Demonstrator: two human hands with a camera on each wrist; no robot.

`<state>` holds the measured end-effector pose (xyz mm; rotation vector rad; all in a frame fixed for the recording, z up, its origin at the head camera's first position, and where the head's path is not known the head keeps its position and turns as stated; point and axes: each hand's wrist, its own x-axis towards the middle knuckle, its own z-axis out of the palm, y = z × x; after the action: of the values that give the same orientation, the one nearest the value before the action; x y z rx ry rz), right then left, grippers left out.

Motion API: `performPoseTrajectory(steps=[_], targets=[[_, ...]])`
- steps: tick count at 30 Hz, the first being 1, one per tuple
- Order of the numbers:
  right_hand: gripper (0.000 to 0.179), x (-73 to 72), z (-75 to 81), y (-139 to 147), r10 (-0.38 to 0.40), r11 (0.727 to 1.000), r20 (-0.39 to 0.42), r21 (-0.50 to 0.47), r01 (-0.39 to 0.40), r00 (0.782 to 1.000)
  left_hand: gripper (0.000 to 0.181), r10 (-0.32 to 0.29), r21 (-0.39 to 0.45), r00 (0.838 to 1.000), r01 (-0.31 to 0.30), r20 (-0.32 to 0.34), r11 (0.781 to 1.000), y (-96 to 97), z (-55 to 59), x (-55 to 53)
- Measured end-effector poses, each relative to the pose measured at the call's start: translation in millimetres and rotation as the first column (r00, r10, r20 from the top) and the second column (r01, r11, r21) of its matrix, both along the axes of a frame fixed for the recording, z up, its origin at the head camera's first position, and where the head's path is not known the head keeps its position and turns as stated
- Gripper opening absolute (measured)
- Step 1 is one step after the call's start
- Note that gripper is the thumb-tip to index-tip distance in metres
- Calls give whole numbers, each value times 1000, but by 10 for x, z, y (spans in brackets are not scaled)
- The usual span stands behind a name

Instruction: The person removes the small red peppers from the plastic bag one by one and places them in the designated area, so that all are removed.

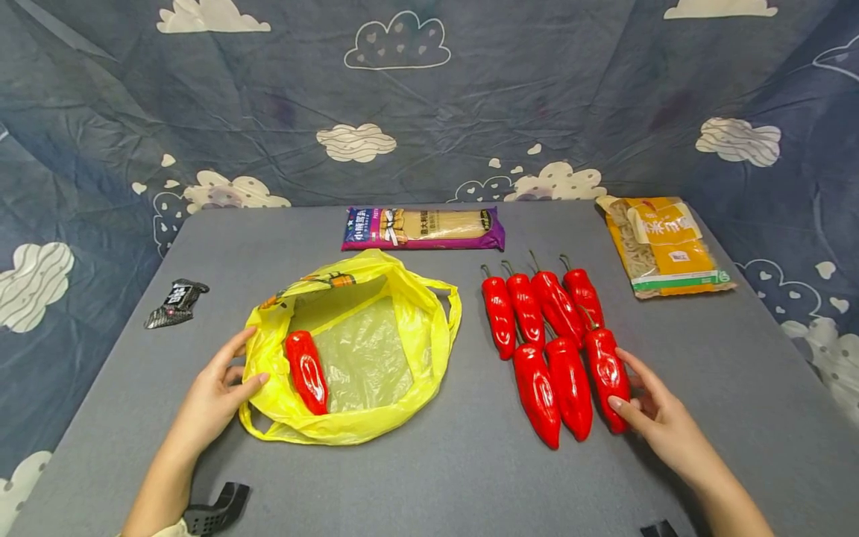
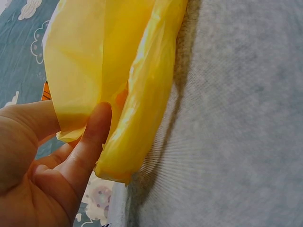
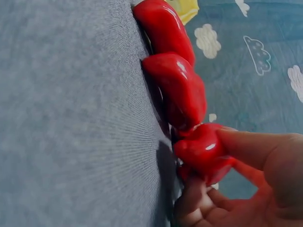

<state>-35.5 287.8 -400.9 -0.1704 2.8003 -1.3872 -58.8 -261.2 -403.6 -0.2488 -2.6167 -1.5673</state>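
A yellow plastic bag (image 1: 429,358) lies with its mouth spread wide, and one red pepper (image 1: 306,373) is inside it. At the bag's left side my left hand (image 1: 211,399) pinches the rim; the thumb lies over the yellow film (image 2: 142,104) in the left wrist view. My right hand (image 1: 667,432) grips the nearest right-hand red pepper (image 1: 606,377) of a group, thumb on one side and fingers on the other. That pepper (image 3: 203,149) appears end-on in the right wrist view, beside other red peppers (image 3: 177,85).
Several more red peppers (image 1: 535,388) lie close together in two rows, the back ones with green stems. A purple pasta pack (image 1: 429,229) lies at the back, an orange noodle bag (image 1: 671,246) at back right, and a small black packet (image 1: 177,303) at left.
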Motion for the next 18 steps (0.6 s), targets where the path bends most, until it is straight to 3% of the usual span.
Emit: performPoseTrajectory(steps=[7,18], targets=[[67,42,-29,34,23,1000,14,15,-24,1000,69,7,-11,1000,-7,4,1000,2,-3,-5],[67,-18,29,-10,-5,982,108,190,-16,994,69,13,-18,1000,-13,7,1000,8,6,2]])
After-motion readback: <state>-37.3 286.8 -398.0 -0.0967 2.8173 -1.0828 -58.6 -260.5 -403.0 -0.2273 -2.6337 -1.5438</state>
